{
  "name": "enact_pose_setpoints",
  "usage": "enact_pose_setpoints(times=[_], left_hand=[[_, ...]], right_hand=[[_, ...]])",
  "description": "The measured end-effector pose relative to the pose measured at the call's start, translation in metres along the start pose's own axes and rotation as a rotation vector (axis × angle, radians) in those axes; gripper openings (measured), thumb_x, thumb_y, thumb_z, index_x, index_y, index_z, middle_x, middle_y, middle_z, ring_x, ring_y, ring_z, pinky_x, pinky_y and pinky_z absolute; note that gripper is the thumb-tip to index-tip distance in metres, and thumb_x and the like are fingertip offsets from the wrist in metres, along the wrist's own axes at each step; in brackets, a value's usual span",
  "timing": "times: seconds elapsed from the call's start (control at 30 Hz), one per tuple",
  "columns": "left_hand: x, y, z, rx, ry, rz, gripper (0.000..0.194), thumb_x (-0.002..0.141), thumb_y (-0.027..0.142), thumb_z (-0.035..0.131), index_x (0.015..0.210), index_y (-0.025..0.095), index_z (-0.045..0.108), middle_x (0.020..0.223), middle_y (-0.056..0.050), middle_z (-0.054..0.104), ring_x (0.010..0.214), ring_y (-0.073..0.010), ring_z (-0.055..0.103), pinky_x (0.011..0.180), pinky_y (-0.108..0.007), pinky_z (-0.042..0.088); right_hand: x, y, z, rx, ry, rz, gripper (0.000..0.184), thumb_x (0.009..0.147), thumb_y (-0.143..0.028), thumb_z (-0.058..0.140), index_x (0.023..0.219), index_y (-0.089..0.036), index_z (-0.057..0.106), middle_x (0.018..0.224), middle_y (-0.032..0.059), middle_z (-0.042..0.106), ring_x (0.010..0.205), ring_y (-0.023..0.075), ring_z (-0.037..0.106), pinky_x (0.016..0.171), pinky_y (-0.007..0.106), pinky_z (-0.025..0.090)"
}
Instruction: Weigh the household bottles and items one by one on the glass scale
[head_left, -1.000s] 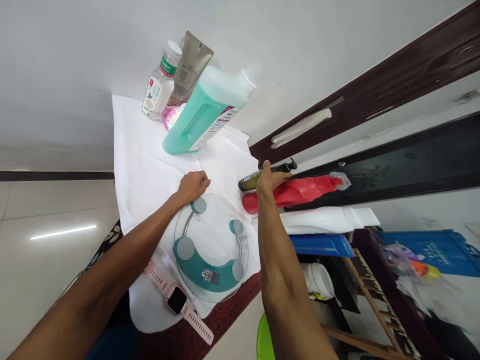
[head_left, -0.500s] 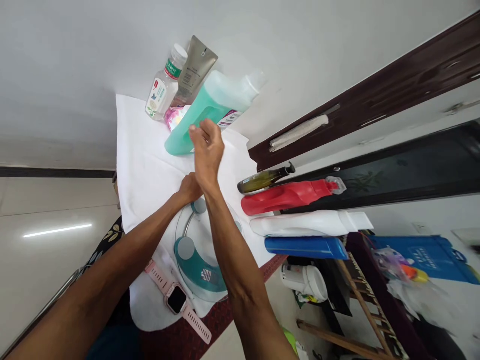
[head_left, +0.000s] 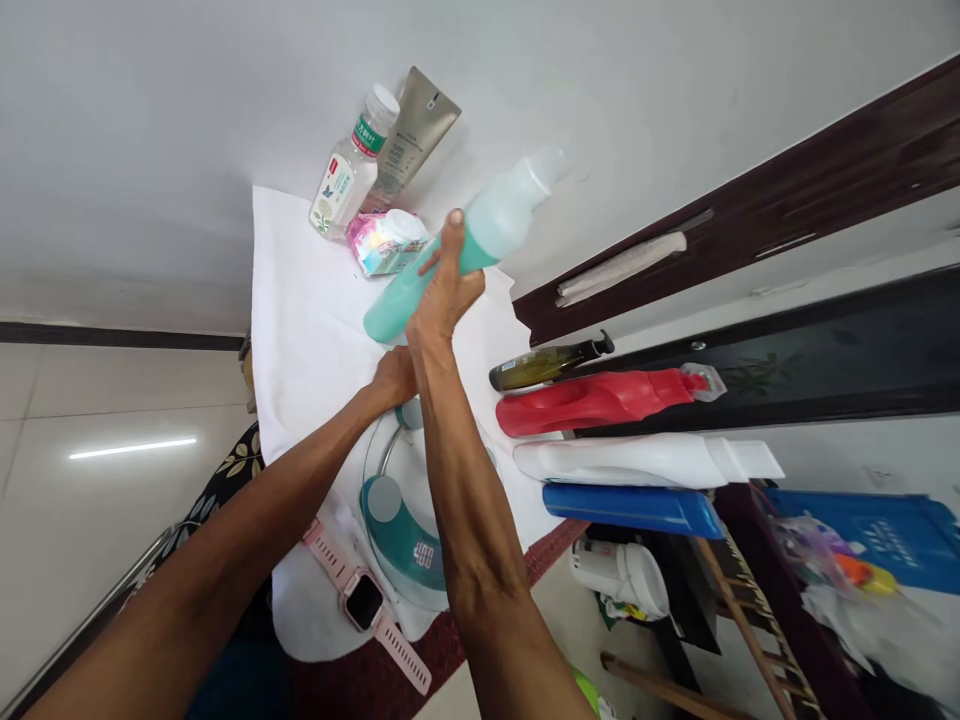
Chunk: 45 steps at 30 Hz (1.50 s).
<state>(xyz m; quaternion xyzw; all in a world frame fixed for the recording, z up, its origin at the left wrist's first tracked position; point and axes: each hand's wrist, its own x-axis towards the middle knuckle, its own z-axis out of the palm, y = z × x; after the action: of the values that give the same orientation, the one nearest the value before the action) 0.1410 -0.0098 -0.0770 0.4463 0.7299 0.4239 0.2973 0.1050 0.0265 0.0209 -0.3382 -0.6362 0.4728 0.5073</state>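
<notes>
A large bottle of green liquid (head_left: pixel 401 300) with a clear cap stands on the white cloth (head_left: pixel 292 320), its narrow side toward me. My right hand (head_left: pixel 444 290) is closed around its middle, thumb up along the side. Close to the bottle's base is my left hand (head_left: pixel 395 372); its fingers are hidden behind my right wrist, so what they touch cannot be seen. Below both hands lies a round glass scale (head_left: pixel 401 540) with teal parts and a lit display, partly covered by my right forearm. A pink smartwatch (head_left: pixel 364 600) lies beside the scale.
Behind the green bottle are a small clear bottle (head_left: pixel 345 185), a grey tube (head_left: pixel 420 130) and a pink packet (head_left: pixel 382 240). Along the right edge stand a dark pump bottle (head_left: pixel 536 367), a red bottle (head_left: pixel 592 400), a white bottle (head_left: pixel 622 460) and a blue bottle (head_left: pixel 630 508).
My right hand has gone from a loosely curled pose in front of the green bottle to a grip around it. The bottle has turned narrow side toward me and come nearer, uncovering the packet.
</notes>
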Motion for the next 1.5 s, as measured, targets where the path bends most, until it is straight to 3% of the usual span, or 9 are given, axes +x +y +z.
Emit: enact_pose_setpoints(times=[0.23,0.3,0.43,0.57,0.7,0.93,1.1,1.37,1.5], left_hand=[[-0.007,0.009,-0.003,0.098,-0.110,0.084,0.022,0.105,0.024,0.064,0.105,0.025,0.086,0.112,-0.009,0.085,0.111,-0.0297,0.080,0.094,-0.037,0.058],[-0.007,0.010,-0.006,0.102,-0.128,0.106,0.021,0.103,0.025,0.066,0.103,0.026,0.087,0.110,-0.006,0.086,0.108,-0.0282,0.080,0.093,-0.036,0.058],[-0.007,0.010,-0.012,0.075,-0.140,0.113,0.019,0.096,0.023,0.069,0.091,0.025,0.087,0.097,-0.005,0.085,0.094,-0.0262,0.077,0.086,-0.035,0.058],[-0.007,0.010,-0.017,0.041,-0.133,0.103,0.021,0.092,0.018,0.066,0.084,0.021,0.086,0.087,-0.005,0.081,0.083,-0.0233,0.072,0.079,-0.034,0.055],[-0.006,0.008,-0.016,0.040,-0.099,0.093,0.026,0.095,0.017,0.062,0.094,0.018,0.088,0.090,-0.008,0.080,0.084,-0.0240,0.071,0.083,-0.035,0.054],[-0.002,0.007,-0.012,0.062,-0.074,0.102,0.028,0.097,0.018,0.060,0.101,0.016,0.088,0.096,-0.010,0.082,0.092,-0.0257,0.072,0.092,-0.036,0.055],[-0.001,0.006,-0.012,0.069,-0.063,0.099,0.026,0.097,0.017,0.061,0.099,0.016,0.086,0.094,-0.010,0.080,0.092,-0.0257,0.071,0.096,-0.037,0.054],[0.000,0.002,-0.013,-0.001,-0.055,0.108,0.024,0.093,0.015,0.060,0.093,0.016,0.084,0.085,-0.009,0.076,0.088,-0.0242,0.070,0.098,-0.038,0.055],[0.000,0.001,-0.013,-0.038,-0.047,0.114,0.022,0.093,0.015,0.060,0.088,0.016,0.081,0.079,-0.007,0.074,0.085,-0.0226,0.068,0.097,-0.038,0.056]], right_hand=[[0.035,0.003,-0.056,0.009,0.022,-0.058,0.067,0.104,-0.089,0.040,0.077,-0.029,0.050,0.074,0.0001,0.053,0.068,0.0219,0.068,0.059,0.040,0.063],[0.037,-0.009,-0.064,-0.008,0.020,-0.060,0.066,0.105,-0.089,0.038,0.075,-0.030,0.048,0.069,-0.0019,0.048,0.060,0.0187,0.061,0.055,0.037,0.059],[0.025,-0.048,-0.073,0.156,0.277,-0.028,0.062,0.108,-0.074,0.050,0.065,-0.030,0.039,0.059,-0.0082,0.028,0.045,0.0117,0.036,0.044,0.030,0.042],[0.003,-0.092,-0.102,0.219,0.225,-0.173,0.069,0.111,-0.068,0.048,0.056,-0.029,0.037,0.056,-0.0073,0.023,0.043,0.0107,0.030,0.041,0.029,0.033],[-0.034,-0.119,-0.150,0.080,0.180,-0.294,0.071,0.106,-0.079,0.052,0.057,-0.029,0.036,0.056,-0.0055,0.022,0.043,0.0119,0.025,0.038,0.029,0.026],[-0.119,-0.106,-0.216,-0.050,0.225,-0.106,0.082,0.083,-0.100,0.062,0.052,-0.030,0.036,0.045,-0.0076,0.024,0.033,0.0112,0.026,0.030,0.029,0.027],[-0.151,-0.097,-0.229,-0.062,0.251,-0.116,0.083,0.085,-0.101,0.057,0.049,-0.029,0.035,0.040,-0.0073,0.025,0.030,0.0114,0.028,0.031,0.030,0.029],[-0.162,-0.092,-0.226,-0.063,0.316,-0.131,0.082,0.085,-0.101,0.055,0.050,-0.029,0.040,0.042,-0.0073,0.028,0.032,0.0118,0.029,0.034,0.030,0.031],[-0.168,-0.088,-0.235,-0.097,0.302,-0.131,0.074,0.090,-0.096,0.055,0.060,-0.029,0.047,0.052,-0.0035,0.042,0.043,0.0176,0.048,0.044,0.035,0.048]])
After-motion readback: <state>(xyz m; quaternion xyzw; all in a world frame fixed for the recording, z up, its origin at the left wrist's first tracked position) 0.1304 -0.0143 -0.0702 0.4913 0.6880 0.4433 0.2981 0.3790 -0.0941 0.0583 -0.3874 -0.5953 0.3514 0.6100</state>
